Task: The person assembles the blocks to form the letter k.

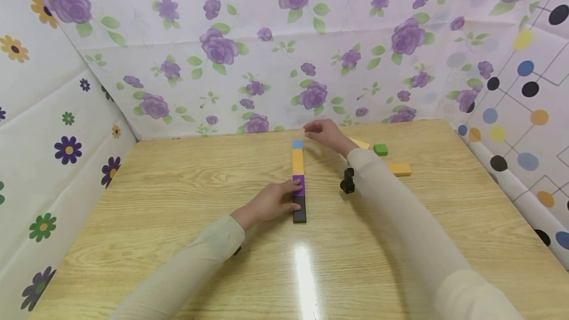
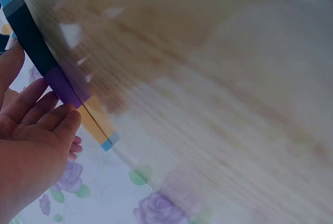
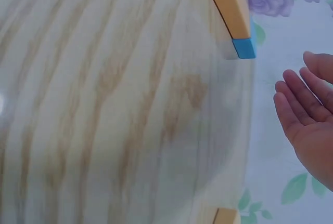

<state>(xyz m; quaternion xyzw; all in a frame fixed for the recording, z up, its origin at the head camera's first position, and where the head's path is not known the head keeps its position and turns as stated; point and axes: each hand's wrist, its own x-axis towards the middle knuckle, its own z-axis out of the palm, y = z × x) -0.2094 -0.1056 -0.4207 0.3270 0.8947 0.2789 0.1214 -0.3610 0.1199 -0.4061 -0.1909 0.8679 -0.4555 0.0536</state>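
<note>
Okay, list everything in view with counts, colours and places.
Row blocks: four; black, purple, orange, blue, near to far, mid-table
Green block: one, green, right of row
Loose orange blocks: two, orange, near green block
Black objects: two, black, by sleeves, partly hidden
Table: one, wood-coloured, underneath
Patterned sheets: three, mostly white, behind and both sides
Sleeves: two, cream, on forearms
Left hand: one, bare, touching row
Right hand: one, bare, near row's far end

Looks forward and down over the surface (image 1: pixel 178 186) from the head; closer, tilted, from either wrist, sharing the blue block (image 1: pixel 298 144).
</note>
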